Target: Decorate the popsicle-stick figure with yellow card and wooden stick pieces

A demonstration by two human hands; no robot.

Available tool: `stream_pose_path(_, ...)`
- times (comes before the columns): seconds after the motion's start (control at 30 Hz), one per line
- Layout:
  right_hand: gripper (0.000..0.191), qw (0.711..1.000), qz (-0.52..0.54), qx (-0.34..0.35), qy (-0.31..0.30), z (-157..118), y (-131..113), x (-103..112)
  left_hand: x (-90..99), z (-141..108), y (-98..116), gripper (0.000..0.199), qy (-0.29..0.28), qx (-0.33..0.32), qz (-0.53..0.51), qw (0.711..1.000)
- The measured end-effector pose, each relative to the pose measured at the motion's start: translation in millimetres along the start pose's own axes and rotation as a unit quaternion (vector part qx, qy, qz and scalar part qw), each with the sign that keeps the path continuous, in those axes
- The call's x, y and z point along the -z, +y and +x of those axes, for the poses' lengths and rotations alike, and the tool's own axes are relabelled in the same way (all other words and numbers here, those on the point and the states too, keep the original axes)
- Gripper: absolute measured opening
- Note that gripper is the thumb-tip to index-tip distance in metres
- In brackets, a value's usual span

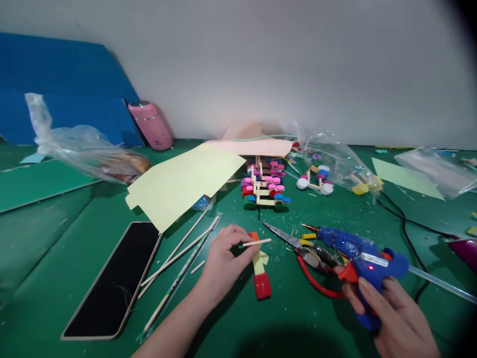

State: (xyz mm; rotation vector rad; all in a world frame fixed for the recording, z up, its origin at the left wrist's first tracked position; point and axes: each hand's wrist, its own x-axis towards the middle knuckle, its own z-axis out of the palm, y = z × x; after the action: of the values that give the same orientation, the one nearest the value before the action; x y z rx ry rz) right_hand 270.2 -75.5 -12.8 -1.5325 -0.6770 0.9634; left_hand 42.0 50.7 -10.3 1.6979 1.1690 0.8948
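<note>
Between the thumb and fingers of my left hand [227, 256] is a short wooden stick [264, 241], held roughly level. Just under and beside it lies a tape dispenser-like piece with a red block [262, 286] and a pale yellow strip [258, 264]. My right hand [387, 308] is wrapped round the handle of a blue glue gun [346, 243], whose nozzle points left and whose small red light is lit. A clear glue stick [439, 284] sticks out of its back. Scissors [285, 235] and red-handled pliers [316, 283] lie by the nozzle.
Small stick models with coloured wheels [264, 186] stand at the back middle, another model [316, 181] right of them. Wooden sticks [179, 253] and a phone [114, 283] lie left. Yellow paper [186, 179], a pink bottle [151, 125], plastic bags [85, 149] and a black cable [406, 233] are around.
</note>
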Motion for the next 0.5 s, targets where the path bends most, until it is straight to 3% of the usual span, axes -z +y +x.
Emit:
stream_pose_path(0.27,0.025,0.999,-0.015,-0.009,0.032,21.7,-11.6,12.3,-3.3,0.1,-2.3,0.006,0.016,-0.019,-0.017,1.0)
stream_pose_path(0.4,0.027,0.992,-0.122,0.015,0.03,56.0,-13.3,37.1,-2.8,-1.8,-5.8,0.007,0.026,-0.042,-0.014,0.999)
stream_pose_path(0.5,0.028,0.965,-0.257,0.02,0.041,82.5,-9.9,52.7,0.0,-3.1,-6.9,0.007,0.026,-0.063,-0.011,0.998)
